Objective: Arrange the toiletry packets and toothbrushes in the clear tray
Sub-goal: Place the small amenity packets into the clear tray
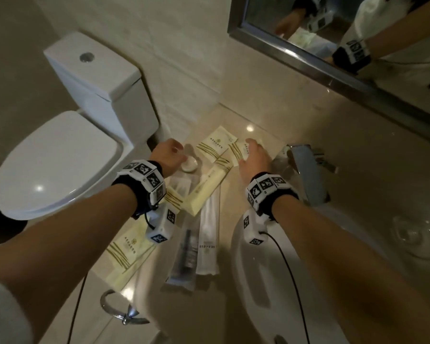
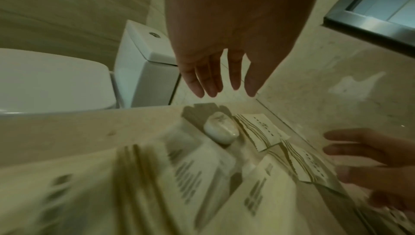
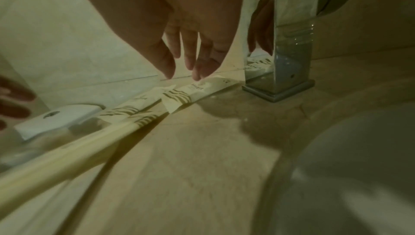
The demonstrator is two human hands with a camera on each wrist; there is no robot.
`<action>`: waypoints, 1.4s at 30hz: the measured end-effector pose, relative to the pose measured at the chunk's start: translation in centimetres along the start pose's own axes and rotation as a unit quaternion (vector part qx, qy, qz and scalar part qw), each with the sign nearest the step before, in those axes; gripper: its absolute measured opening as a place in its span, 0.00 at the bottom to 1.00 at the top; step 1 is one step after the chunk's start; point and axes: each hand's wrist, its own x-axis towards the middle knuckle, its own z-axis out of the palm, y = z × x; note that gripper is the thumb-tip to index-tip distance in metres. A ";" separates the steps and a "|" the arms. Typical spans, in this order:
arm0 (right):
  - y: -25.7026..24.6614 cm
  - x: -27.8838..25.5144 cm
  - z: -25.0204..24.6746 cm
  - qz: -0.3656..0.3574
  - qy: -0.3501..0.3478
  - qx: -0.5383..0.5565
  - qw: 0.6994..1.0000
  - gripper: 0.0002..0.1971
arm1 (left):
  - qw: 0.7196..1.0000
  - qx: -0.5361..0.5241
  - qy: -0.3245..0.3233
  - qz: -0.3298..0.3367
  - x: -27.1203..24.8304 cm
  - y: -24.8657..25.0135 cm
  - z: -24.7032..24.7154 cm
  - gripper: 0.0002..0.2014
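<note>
Several cream toiletry packets lie scattered on the beige counter: one at the back, one under my right hand, a long box, and one near the front edge. A white toothbrush sachet and a clear packet with a dark item lie beside the basin. A small white round soap sits below my left hand, which hovers open. My right hand is open, fingertips just above a packet. I cannot make out the clear tray.
A white toilet stands left of the counter. A chrome faucet rises right of my right hand, with the white basin in front. A mirror hangs on the back wall. A glass stands far right.
</note>
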 end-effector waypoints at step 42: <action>-0.4 -1.4 -8.9 -0.031 -0.015 0.117 0.993 0.26 | 0.978 -0.125 0.044 0.161 -0.5 12.4 1.5 0.23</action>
